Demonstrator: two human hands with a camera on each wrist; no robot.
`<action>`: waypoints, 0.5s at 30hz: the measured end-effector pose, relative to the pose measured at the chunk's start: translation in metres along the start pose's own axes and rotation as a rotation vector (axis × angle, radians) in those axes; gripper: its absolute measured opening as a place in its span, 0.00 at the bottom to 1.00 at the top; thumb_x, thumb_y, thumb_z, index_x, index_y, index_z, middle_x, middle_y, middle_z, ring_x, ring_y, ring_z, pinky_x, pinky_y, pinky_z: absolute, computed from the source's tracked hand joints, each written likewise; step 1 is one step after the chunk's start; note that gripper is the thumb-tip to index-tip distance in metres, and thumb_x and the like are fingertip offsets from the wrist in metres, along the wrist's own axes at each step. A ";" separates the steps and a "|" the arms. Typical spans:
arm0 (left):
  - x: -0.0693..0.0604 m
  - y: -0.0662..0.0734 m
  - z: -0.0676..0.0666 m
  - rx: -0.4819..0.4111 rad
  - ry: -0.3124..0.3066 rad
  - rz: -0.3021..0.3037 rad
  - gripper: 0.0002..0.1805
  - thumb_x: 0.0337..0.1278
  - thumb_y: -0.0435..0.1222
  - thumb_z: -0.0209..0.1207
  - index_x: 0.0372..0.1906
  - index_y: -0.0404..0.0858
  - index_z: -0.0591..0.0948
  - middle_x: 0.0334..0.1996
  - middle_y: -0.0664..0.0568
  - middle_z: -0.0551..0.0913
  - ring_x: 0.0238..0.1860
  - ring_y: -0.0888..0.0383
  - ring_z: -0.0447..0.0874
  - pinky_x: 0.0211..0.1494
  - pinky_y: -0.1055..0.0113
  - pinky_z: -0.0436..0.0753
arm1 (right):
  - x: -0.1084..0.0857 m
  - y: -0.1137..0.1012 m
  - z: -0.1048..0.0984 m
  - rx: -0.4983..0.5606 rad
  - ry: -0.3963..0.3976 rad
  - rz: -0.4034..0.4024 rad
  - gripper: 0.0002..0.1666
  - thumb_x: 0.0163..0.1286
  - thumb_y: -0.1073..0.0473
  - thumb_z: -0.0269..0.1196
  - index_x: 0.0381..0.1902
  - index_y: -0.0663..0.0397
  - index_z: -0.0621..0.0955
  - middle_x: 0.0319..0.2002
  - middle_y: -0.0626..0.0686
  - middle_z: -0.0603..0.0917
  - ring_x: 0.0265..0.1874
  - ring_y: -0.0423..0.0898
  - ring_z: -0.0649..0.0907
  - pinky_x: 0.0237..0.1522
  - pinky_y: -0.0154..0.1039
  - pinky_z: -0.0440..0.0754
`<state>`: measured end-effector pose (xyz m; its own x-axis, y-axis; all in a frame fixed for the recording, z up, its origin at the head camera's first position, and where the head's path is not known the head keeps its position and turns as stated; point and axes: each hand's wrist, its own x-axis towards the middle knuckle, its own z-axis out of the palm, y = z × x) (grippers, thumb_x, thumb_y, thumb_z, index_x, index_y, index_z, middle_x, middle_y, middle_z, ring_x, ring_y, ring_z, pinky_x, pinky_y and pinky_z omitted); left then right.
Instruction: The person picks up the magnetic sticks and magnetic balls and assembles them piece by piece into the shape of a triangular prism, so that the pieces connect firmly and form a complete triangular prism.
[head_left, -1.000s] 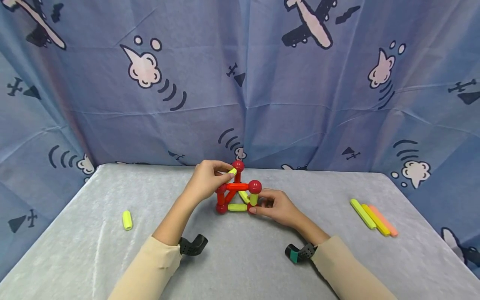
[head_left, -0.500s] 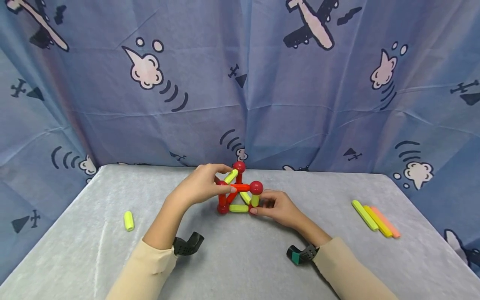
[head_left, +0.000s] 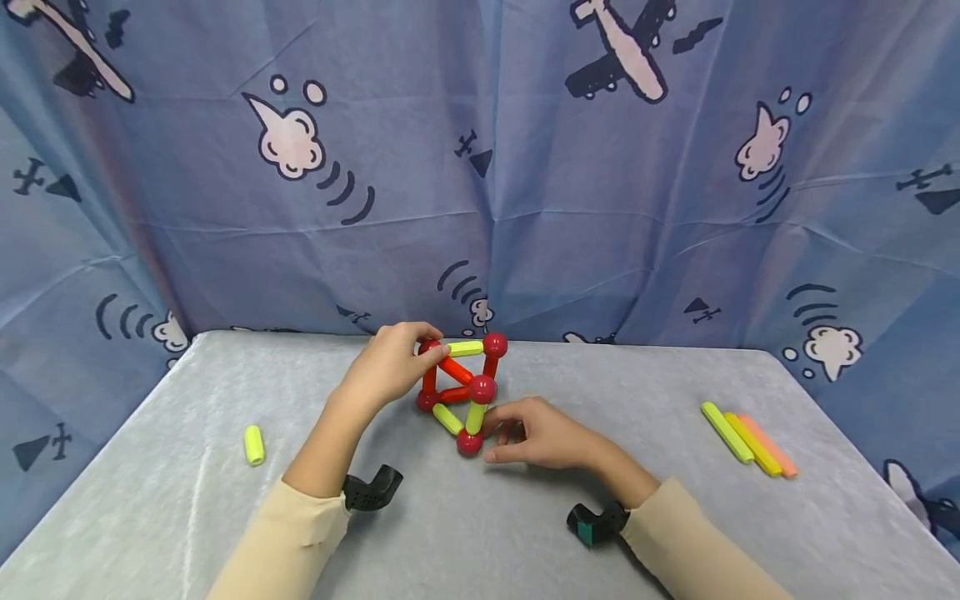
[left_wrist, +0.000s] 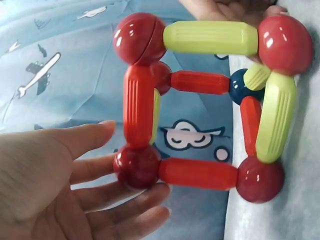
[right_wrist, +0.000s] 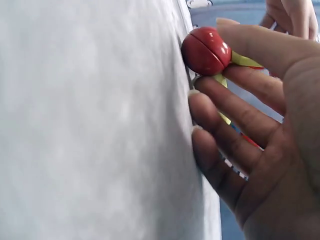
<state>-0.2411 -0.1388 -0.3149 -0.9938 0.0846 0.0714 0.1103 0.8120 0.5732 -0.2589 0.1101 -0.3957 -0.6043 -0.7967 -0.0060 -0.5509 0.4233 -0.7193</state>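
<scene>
A frame of magnetic building rods and balls [head_left: 453, 393] stands on the table, with red and yellow-green rods joined by red balls. In the left wrist view a dark blue ball [left_wrist: 245, 86] shows at its far side. My left hand [head_left: 386, 367] is at the upper left corner; its fairly straight fingers lie behind a red ball [left_wrist: 137, 167], the thumb slightly apart from it. Near the lower front ball [head_left: 470, 442], my right hand [head_left: 547, 433] has thumb and fingers spread. In the right wrist view that ball [right_wrist: 206, 51] lies beside the thumb and index finger.
A short yellow-green rod [head_left: 254, 445] lies at the left of the grey cloth-covered table [head_left: 420, 533]. Three longer rods, yellow-green [head_left: 727, 432], yellow [head_left: 752, 444] and orange [head_left: 768, 446], lie side by side at the right. A blue printed curtain [head_left: 405, 150] hangs behind.
The frame has turned, its front right corner swinging toward me and its left corner away. My left hand shifted slightly left with it. My right thumb and fingers have parted from the lower ball.
</scene>
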 end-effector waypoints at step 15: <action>-0.001 0.011 0.017 -0.156 0.086 -0.104 0.16 0.62 0.40 0.66 0.51 0.38 0.82 0.38 0.45 0.85 0.32 0.54 0.82 0.32 0.68 0.82 | 0.003 0.010 -0.002 0.034 0.463 0.250 0.16 0.66 0.52 0.70 0.48 0.53 0.85 0.43 0.54 0.88 0.33 0.44 0.83 0.33 0.36 0.82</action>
<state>-0.2389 -0.1203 -0.3224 -0.9962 -0.0502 0.0706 0.0137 0.7139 0.7001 -0.2674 0.1126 -0.4015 -0.9103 -0.3956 0.1218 -0.3428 0.5555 -0.7576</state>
